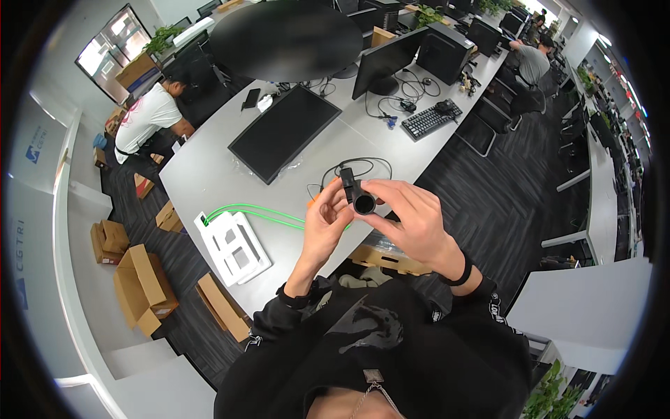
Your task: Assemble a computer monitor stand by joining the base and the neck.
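Note:
Above the near edge of the table, my two hands are raised together around a small black part (pixel 348 180) with a round ring-shaped end and a blocky upper piece, perhaps a clamp or bracket. The fingers of my left hand (pixel 323 227) are closed on its left side. On its right, my right hand (pixel 413 218) pinches the ring between thumb and fingers. A bit of something orange (pixel 313 201) shows behind my left fingers; its kind is hidden. Beyond the hands, a thin black cable (pixel 380 162) loops on the tabletop.
On the white table (pixel 202 164) lie a flat black screen (pixel 286 133), a white frame with cutouts (pixel 239 257), a green cable (pixel 244 207) and a keyboard (pixel 431 120). Cardboard boxes (pixel 143 286) stand on the floor at left. A person (pixel 150 115) bends beside the table.

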The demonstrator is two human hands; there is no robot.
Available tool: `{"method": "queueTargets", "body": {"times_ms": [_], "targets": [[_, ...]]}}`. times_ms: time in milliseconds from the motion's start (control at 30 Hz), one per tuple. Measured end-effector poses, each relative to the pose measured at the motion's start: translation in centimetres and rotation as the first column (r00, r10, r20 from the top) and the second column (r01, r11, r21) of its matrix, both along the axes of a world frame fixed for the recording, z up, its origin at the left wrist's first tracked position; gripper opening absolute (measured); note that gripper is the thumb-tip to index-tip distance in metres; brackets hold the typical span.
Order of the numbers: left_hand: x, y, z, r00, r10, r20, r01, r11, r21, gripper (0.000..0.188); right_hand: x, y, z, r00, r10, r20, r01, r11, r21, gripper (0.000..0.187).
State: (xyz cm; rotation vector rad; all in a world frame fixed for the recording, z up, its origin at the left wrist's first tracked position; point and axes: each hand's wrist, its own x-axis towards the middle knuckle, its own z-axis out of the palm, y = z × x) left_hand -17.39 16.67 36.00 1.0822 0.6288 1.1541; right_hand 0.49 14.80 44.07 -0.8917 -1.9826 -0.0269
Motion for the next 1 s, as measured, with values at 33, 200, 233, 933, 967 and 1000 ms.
{"method": "queueTargets", "body": {"times_ms": [33, 200, 233, 933, 967, 1000], "targets": [[-0.4, -0.1, 0.4, 1.0, 0.003, -0.023, -0.003, 1.0, -0.005, 0.053, -0.3, -0.2, 0.2, 1.0, 0.015, -0.005, -0.016, 0.999, -0.038, 0.041], [-1.1, -0.9, 1.6, 0.996, 0.077, 0.036, -0.079, 0.996, 0.036, 0.052, -1.4, -0.6, 0.7, 0.996, 0.07, -0.054, -0.076, 0.991, -0.111, 0.049], [-1.1, -1.0, 1.9, 0.994, 0.093, 0.056, -0.094, 0.995, 0.027, 0.051, -1.5, -0.5, 0.7, 0.993, 0.082, -0.091, -0.09, 0.991, -0.096, 0.049], [0.9, -2.7, 4.0, 0.724, 0.68, 0.118, -0.479, 0.373, 0.795, 0.041, -0.6, -1.8, -4.6, 0.61, 0.116, -0.784, -0.559, 0.764, -0.322, 0.042], [0.9, -2.7, 4.0, 0.736, 0.663, 0.138, -0.51, 0.409, 0.757, 0.042, -0.6, -1.9, -4.6, 0.613, 0.121, -0.781, -0.563, 0.76, -0.325, 0.042], [0.9, -2.8, 3.9, 0.73, 0.669, 0.141, -0.518, 0.407, 0.752, 0.042, -0.6, -1.9, -4.7, 0.628, 0.122, -0.769, -0.532, 0.788, -0.31, 0.041]]}}
